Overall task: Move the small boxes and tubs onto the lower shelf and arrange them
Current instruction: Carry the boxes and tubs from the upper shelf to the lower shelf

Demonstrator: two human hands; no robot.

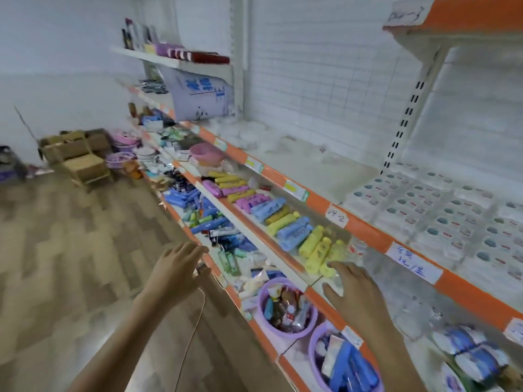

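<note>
Both hands were held empty, fingers spread apart. The left hand (177, 265) was seen at 9 o'clock of the right hand (353, 290), over the lower shelf (317, 299).

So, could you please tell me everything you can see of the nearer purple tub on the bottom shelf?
The purple tub is a round, lilac basin that looks like plastic, standing upright on the bottom shelf at the frame's lower edge, which crops it. It holds blue tubes and a white one, piled loosely. A second purple tub stands just beyond it. The right hand is above it, not touching.
</note>
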